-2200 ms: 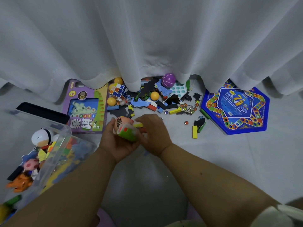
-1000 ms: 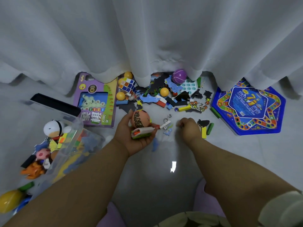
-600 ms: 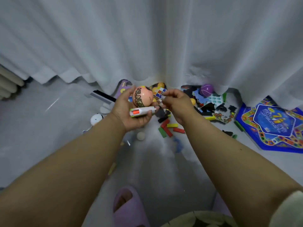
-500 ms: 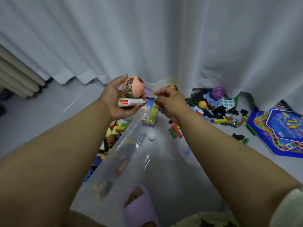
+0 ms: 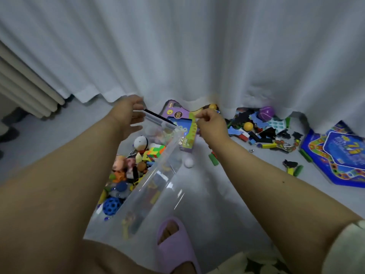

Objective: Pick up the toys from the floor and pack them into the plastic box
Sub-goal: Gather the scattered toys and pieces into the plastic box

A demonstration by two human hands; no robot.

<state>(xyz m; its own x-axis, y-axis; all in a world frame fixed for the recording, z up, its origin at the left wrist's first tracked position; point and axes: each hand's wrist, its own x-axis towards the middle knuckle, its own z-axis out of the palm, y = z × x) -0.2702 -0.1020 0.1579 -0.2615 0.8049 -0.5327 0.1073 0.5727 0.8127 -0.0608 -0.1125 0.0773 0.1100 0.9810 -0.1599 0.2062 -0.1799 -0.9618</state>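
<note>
The left hand now hangs open and empty over the box; the ball and stick it held half a second ago are gone, presumably dropped in. Right hand: fingers pinched, contents unclear. Many toys remain on the floor.

The plastic box sits left of centre with toys inside, a game box just behind it, loose pieces scattered right, and the board far right.
</note>
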